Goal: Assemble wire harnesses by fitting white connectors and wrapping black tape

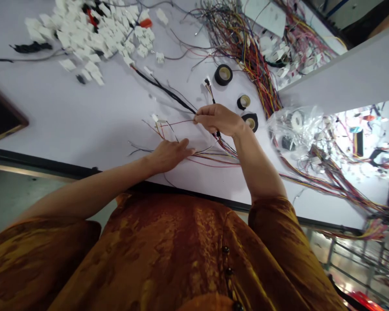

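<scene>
Watching strain: your right hand is clamped on the wire harness, your left hand flat on leads; tugging could snap them.
</scene>
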A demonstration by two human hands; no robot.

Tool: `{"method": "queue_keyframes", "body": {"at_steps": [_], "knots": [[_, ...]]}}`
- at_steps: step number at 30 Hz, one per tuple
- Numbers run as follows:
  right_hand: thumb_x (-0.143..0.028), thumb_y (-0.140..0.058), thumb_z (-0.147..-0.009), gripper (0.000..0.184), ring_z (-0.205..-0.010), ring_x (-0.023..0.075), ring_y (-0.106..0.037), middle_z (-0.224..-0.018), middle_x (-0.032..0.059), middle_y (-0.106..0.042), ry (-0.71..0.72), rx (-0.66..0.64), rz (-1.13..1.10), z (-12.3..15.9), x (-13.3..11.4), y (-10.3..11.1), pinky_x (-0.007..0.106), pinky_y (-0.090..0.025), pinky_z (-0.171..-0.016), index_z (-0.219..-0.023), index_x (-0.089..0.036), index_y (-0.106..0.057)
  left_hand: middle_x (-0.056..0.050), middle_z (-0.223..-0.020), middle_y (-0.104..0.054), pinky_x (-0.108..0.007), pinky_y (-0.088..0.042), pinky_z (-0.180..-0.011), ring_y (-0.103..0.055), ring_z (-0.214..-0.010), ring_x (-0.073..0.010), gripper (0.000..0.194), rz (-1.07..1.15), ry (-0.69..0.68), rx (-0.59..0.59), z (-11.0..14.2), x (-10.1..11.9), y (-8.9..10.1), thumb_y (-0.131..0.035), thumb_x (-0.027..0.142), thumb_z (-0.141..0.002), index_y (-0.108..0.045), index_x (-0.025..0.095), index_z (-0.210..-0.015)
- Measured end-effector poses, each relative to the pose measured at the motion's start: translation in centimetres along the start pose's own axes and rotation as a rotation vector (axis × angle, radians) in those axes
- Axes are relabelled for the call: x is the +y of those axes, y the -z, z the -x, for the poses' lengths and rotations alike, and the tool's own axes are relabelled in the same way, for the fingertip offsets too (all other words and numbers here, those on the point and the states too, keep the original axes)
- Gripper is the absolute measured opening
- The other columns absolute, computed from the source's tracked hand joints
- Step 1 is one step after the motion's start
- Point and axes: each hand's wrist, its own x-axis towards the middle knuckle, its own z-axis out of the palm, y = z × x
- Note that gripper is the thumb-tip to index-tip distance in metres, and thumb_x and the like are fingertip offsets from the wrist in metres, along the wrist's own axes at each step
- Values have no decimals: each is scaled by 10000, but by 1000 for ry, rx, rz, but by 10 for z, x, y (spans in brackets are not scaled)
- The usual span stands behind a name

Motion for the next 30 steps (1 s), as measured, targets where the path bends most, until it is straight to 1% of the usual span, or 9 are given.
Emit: {"method": "queue_keyframes", "body": {"at_steps": [3, 6, 8, 10, 13, 18, 23, 26, 30], "knots": [[-450, -733, -816, 354, -448, 52, -137, -531, -111, -216, 81, 158, -119, -7, 4, 5, 214, -111, -413, -721, -222, -480, -140, -1149, -596, -326, -437, -588, -685, -794, -249, 506, -16, 28, -24, 5, 0, 0, -344, 160, -988, -511, 332, -1433], [-624, -584, -877, 428, -494, 101, -59, -576, -98, -125, 154, 410, -251, -6, 17, 12, 250, -112, -431, -750, -255, -410, -150, -1113, -625, -353, -454, -582, -685, -756, -276, 471, 17, 98, -23, 14, -4, -4, -334, 251, -1016, -513, 317, -1447], [-646, -567, -874, 419, -496, 119, -76, -590, -92, -139, 176, 490, -307, -1, 23, 13, 265, -134, -435, -781, -266, -418, -158, -1109, -643, -385, -477, -605, -682, -751, -294, 463, 85, 170, 11, 22, -11, -7, -357, 384, -1023, -530, 286, -1441], [-608, -577, -880, 367, -490, 119, -112, -603, -87, -181, 200, 452, -279, 4, 24, 11, 263, -148, -441, -821, -265, -459, -153, -1115, -661, -399, -500, -665, -683, -791, -296, 483, 211, 224, 70, 29, -21, -8, -402, 475, -1004, -588, 243, -1384], [-514, -597, -899, 284, -475, 93, -158, -603, -81, -264, 197, 352, -172, 4, 14, -1, 245, -134, -445, -853, -240, -536, -99, -1094, -697, -341, -507, -743, -672, -852, -243, 401, 515, 227, 218, 38, -35, -1, -501, 467, -962, -684, 230, -1228], [-329, -616, -906, 212, -447, 56, -259, -526, -77, -361, 161, 184, 55, -23, -4, -36, 214, -163, -418, -754, -183, -589, -41, -829, -667, -252, -459, -612, -580, -700, -146, 257, 1182, 351, 569, 36, -54, 29, -580, 398, -923, -744, 240, -1040], [-231, -578, -887, 141, -426, 42, -285, -498, -94, -359, 185, 141, 97, -53, -9, -65, 196, -196, -403, -753, -184, -570, -59, -824, -647, -236, -490, -670, -589, -742, -119, 220, 1801, 359, 586, 15, -87, 44, -576, 144, -799, -754, 161, -927], [-235, -579, -861, 115, -414, 38, -282, -489, -102, -365, 163, 154, 11, -68, -13, -75, 195, -197, -398, -759, -185, -564, -52, -812, -672, -246, -524, -735, -624, -765, -121, 172, 1862, 394, 591, 8, -109, 45, -675, 151, -753, -744, 148, -909], [-268, -593, -840, 123, -404, 28, -250, -484, -115, -356, 131, 189, -134, -84, -14, -80, 194, -172, -395, -759, -183, -557, -46, -836, -705, -265, -555, -762, -667, -766, -125, 219, 1772, 460, 696, 4, -126, 39, -785, 294, -725, -719, 140, -867]]}}
